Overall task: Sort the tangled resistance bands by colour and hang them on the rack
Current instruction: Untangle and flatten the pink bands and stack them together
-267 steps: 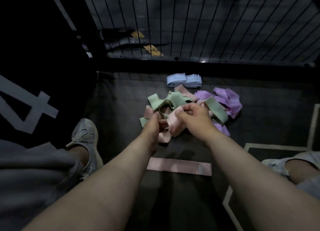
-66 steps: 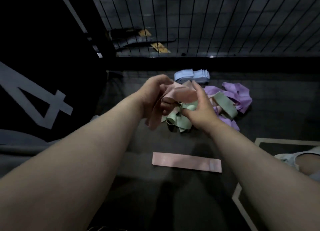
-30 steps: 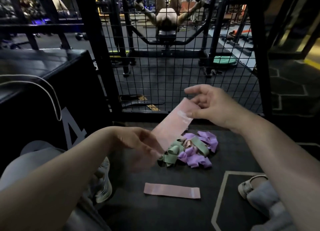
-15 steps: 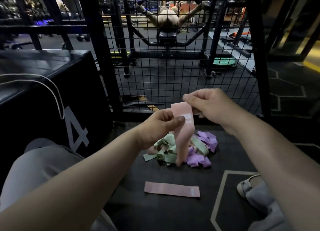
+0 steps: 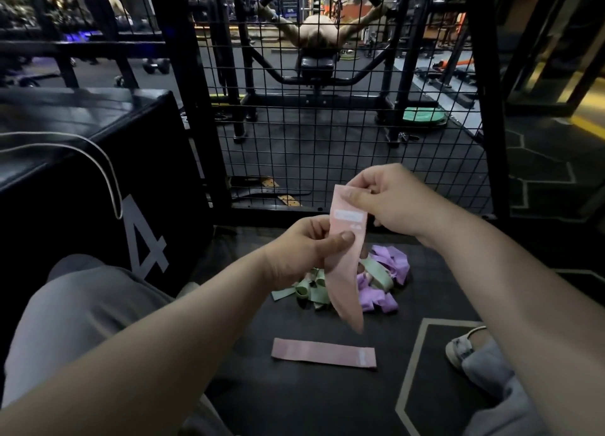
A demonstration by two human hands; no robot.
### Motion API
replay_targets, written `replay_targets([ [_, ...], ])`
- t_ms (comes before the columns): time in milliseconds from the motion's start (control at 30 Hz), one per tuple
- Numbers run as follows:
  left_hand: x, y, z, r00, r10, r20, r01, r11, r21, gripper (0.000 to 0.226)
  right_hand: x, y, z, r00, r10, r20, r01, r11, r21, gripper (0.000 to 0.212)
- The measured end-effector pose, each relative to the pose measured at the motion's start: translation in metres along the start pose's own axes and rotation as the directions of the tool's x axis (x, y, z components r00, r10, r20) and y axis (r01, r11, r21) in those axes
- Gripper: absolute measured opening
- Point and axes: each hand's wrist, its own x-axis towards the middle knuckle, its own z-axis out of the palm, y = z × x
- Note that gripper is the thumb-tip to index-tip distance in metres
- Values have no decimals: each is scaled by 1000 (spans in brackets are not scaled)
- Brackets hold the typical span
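A pink resistance band point(image 5: 344, 272) hangs upright between both hands above the floor. My right hand point(image 5: 389, 203) pinches its top end, and my left hand point(image 5: 304, 249) pinches it lower down with thumb on its front. Behind it on the dark mat lies the tangled pile, with green bands point(image 5: 311, 291) on the left and purple bands point(image 5: 386, 272) on the right. A second pink band point(image 5: 324, 353) lies flat on the mat nearer to me. The black wire mesh rack point(image 5: 327, 134) stands behind the pile.
A black box marked 4 point(image 5: 98, 180) with a white cord on it stands at my left. My knee in grey shorts point(image 5: 82, 304) and my right shoe point(image 5: 465, 350) flank the mat. Beyond the mesh, a person uses a gym machine.
The pink band came out of the tangle and was lifted up; the view rose from floor to rack. In the last half second my left hand slid a little lower along it.
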Motion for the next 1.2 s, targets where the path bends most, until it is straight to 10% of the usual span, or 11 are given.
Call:
replay_targets([
  [333, -14, -33, -37, 952, -305, -4, 295, 917, 267, 8, 12, 39, -15, 916, 232, -327, -116, 934, 338, 16],
  [600, -16, -70, -98, 810, -533, -242, 586, 734, 344, 9, 30, 128, 5, 689, 668, -281, -340, 641, 688, 24],
  [833, 1, -131, -128, 667, -559, -493, 662, 748, 48, 10, 24, 226, 74, 533, 838, -117, -558, 452, 696, 14],
  [1200, 22, -264, -132, 303, -661, -687, 883, 465, -58, 13, 4, 357, 167, 186, 983, -12, -849, 167, 501, 26],
])
